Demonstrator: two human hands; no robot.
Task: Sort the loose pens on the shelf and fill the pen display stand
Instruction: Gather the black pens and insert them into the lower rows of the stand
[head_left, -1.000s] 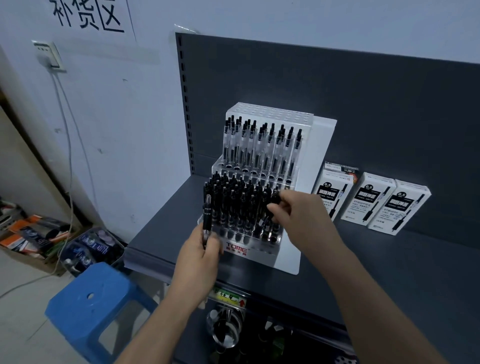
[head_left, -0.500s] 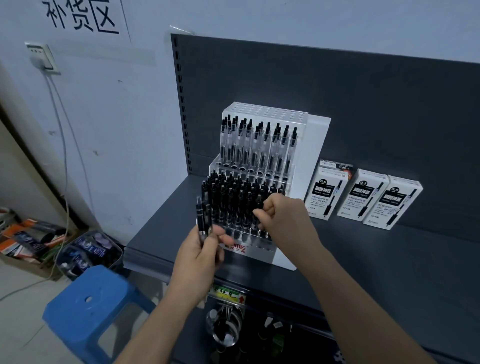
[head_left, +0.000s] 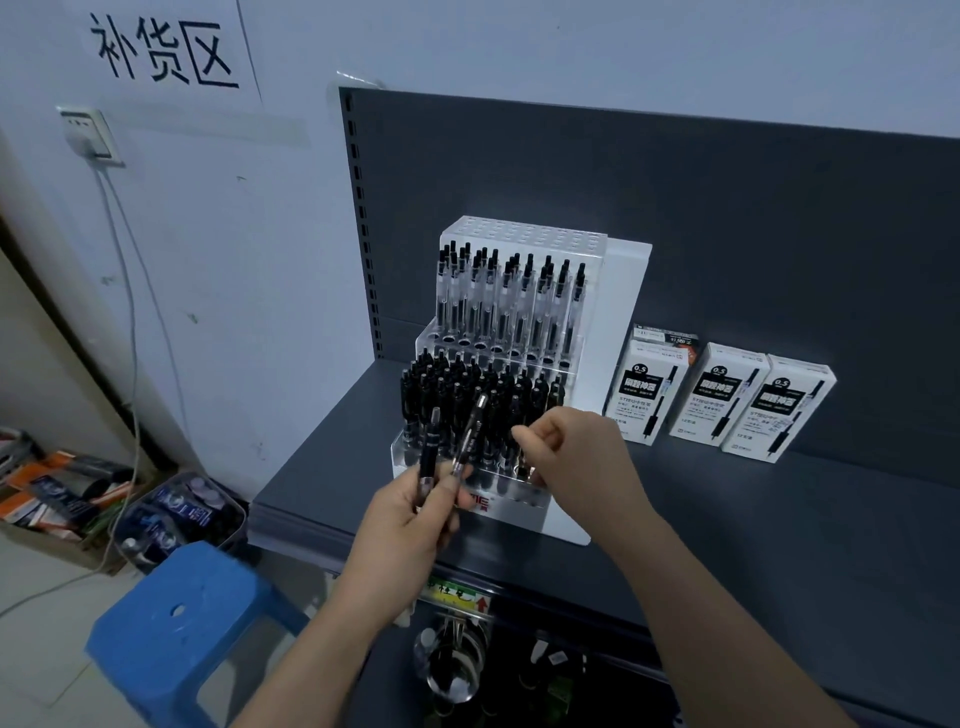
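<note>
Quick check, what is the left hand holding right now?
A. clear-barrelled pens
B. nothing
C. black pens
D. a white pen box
C: the left hand grips two black pens, their tops pointing up in front of the pen display stand.

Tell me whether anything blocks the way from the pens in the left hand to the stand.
The right hand hangs over the stand's front right holes, beside the left hand's pens. Nothing else intervenes.
</note>
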